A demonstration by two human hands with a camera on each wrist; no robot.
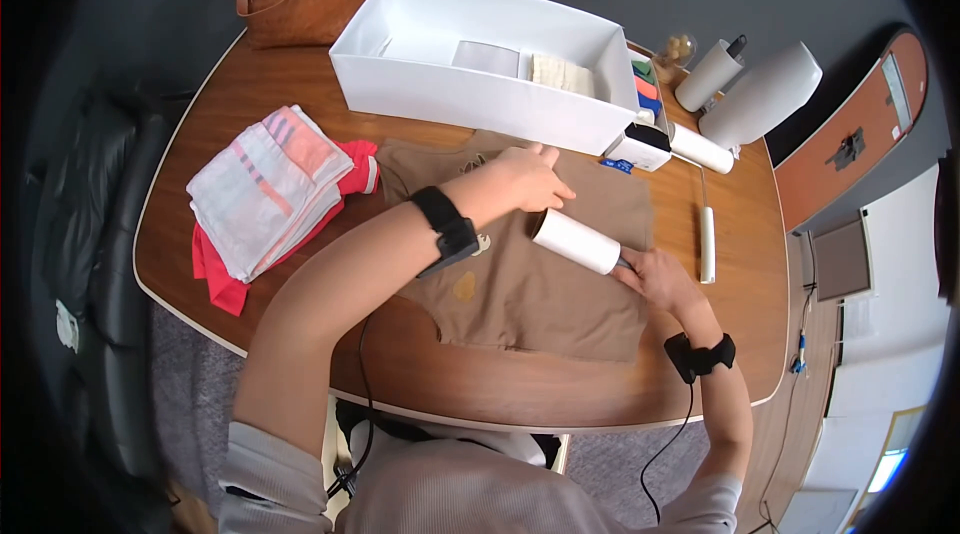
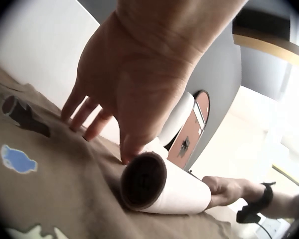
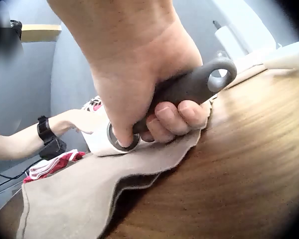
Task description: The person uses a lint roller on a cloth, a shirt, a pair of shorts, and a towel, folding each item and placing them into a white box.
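A brown garment (image 1: 560, 319) with small printed figures lies spread on the table. My right hand (image 1: 660, 282) grips the dark handle (image 3: 189, 87) of a lint roller, fingers wrapped round it. The roller's white sheet roll (image 1: 580, 242) lies against the fabric, its hollow end facing my left hand. Just beyond that end, my left hand (image 1: 522, 179) reaches over the garment with its fingers extended. In the left wrist view its fingertips (image 2: 92, 130) are down at the cloth, and the thumb is right beside the roll's rim.
A white box (image 1: 470, 99) stands behind the garment, with a smaller box of colourful items at its right. Folded striped cloth (image 1: 265, 194) lies on red fabric (image 1: 222, 279) at the left. Another slim white roller (image 1: 708, 244) lies to the right.
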